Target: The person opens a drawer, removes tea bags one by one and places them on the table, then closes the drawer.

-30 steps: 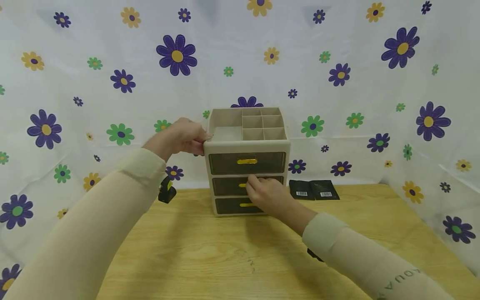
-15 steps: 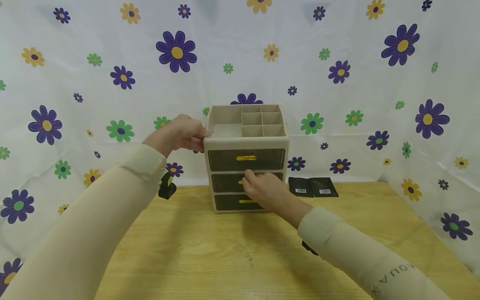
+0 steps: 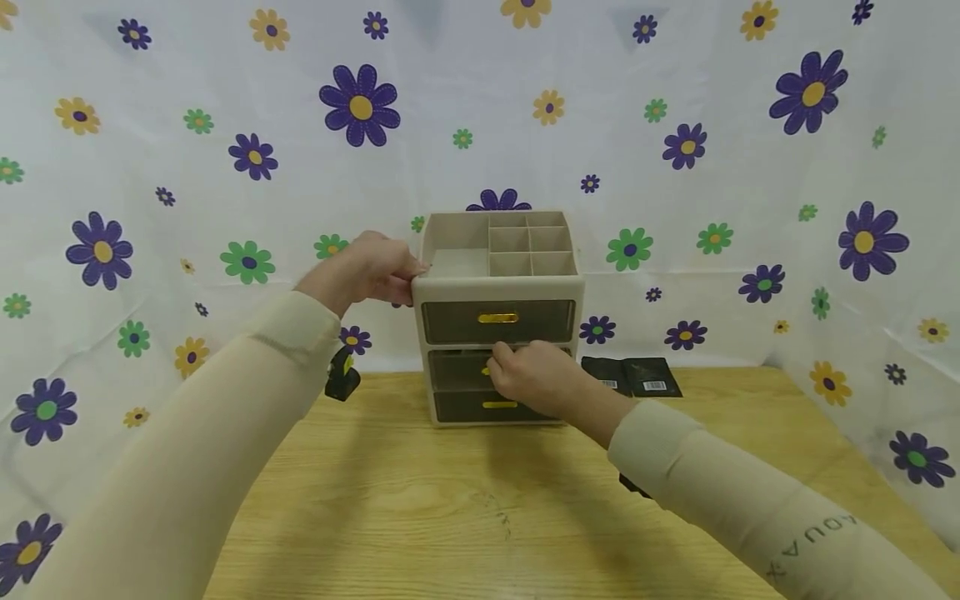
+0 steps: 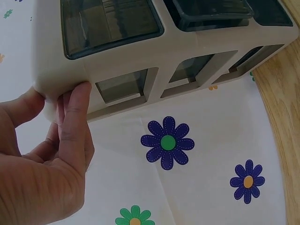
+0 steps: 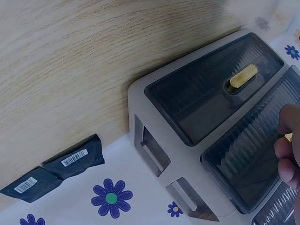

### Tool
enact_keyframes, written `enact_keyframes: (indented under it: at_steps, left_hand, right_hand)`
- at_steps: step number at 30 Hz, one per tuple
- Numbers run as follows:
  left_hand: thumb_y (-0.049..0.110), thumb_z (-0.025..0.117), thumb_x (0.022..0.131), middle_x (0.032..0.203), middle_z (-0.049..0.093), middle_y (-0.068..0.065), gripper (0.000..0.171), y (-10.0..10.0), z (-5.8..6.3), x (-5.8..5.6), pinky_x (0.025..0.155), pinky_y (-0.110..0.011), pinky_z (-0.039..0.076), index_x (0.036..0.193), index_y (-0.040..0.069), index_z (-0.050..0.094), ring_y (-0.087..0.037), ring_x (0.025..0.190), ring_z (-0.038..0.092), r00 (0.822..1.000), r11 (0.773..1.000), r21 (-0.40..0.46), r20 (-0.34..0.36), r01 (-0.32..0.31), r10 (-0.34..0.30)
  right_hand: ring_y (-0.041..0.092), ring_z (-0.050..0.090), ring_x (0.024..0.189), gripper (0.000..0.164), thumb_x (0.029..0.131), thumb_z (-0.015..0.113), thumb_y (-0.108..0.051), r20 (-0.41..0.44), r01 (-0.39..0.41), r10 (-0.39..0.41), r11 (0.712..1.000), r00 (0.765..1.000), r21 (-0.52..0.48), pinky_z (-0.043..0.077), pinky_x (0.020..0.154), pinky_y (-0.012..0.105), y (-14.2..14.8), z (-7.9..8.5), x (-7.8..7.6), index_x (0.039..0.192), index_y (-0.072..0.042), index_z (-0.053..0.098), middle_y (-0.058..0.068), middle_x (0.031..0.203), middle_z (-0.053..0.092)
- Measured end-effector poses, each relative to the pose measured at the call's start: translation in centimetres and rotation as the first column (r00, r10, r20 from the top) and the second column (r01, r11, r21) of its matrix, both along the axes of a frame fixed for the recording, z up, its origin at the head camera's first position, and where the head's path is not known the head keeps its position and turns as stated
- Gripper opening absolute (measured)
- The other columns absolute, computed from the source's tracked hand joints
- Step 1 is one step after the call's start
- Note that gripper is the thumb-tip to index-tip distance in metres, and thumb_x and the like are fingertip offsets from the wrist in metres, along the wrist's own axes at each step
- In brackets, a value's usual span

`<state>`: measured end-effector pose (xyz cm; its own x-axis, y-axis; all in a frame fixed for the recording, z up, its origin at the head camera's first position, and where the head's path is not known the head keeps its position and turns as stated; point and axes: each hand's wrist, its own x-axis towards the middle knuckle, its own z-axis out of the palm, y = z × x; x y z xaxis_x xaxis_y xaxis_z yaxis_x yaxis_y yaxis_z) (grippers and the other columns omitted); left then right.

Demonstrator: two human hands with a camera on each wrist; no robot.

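The left hand (image 3: 375, 268) pinches the top left corner of the drawer unit (image 3: 498, 289), which stands mid-way along the worktop's (image 3: 405, 500) back edge. The right hand (image 3: 536, 377) grips the handle (image 5: 288, 138) of the middle drawer (image 5: 248, 150), slightly out. A straight, level pull against a firm left grip should avoid jamming. Black packets (image 3: 652, 377) lie toward the back right corner.

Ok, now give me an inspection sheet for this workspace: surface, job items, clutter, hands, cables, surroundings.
Surface: wood-grain table, faint dark marks.
Job items: beige drawer unit upright, middle drawer slightly out.
Clutter: two black barcoded packets right of the unit.
Hands: left hand grips the unit's top left corner; right hand holds the middle drawer's gold handle.
Cables: nothing seen.
Surroundings: white flower-patterned cloth behind the table.
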<state>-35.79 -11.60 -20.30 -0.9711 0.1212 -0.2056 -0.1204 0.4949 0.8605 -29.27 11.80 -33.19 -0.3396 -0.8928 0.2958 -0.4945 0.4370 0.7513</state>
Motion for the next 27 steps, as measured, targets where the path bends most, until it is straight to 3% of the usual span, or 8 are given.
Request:
enact_keyframes:
  at_steps: [10, 19, 27]
  left_hand:
    - [0.019, 0.058, 0.090, 0.113, 0.053, -0.018, 0.035, -0.5, -0.3, -0.2, 0.073, -0.034, 0.056, 0.118, 0.000, 0.048, -0.027, 0.087, 0.063, 1.000, 1.000, 0.006, 0.025, -0.011, 0.010]
    - [0.015, 0.055, 0.091, 0.114, 0.050, -0.018, 0.033, 0.0, 0.2, -0.1, 0.072, -0.036, 0.056, 0.118, -0.001, 0.046, -0.029, 0.091, 0.061, 0.999, 1.000, 0.019, 0.030, -0.012, 0.011]
    - [0.017, 0.054, 0.091, 0.115, 0.050, -0.016, 0.032, 0.4, 0.2, -0.1, 0.070, -0.034, 0.056, 0.119, 0.001, 0.046, -0.029, 0.094, 0.060, 0.999, 1.000, 0.016, 0.028, -0.019, 0.018]
  right_hand:
    - [0.006, 0.036, 0.042, 0.021, 0.098, 0.043, -0.016, 0.041, -0.014, 0.015, 1.000, 0.999, -0.028, 0.048, 0.041, 0.023, -0.7, -0.3, 0.9, 0.091, -0.006, 0.059, 0.003, 0.075, 0.050]
    - [0.006, 0.030, 0.041, 0.019, 0.096, 0.047, -0.016, -0.023, -0.048, 0.047, 0.997, 0.999, -0.052, 0.045, 0.037, 0.023, -0.5, -0.3, 1.7, 0.084, -0.006, 0.057, 0.002, 0.072, 0.046]
    - [0.005, 0.026, 0.040, 0.018, 0.095, 0.049, -0.014, -0.024, -0.040, 0.038, 0.998, 0.999, -0.054, 0.040, 0.035, 0.020, -0.3, -0.7, 2.6, 0.080, -0.007, 0.056, 0.001, 0.070, 0.042]
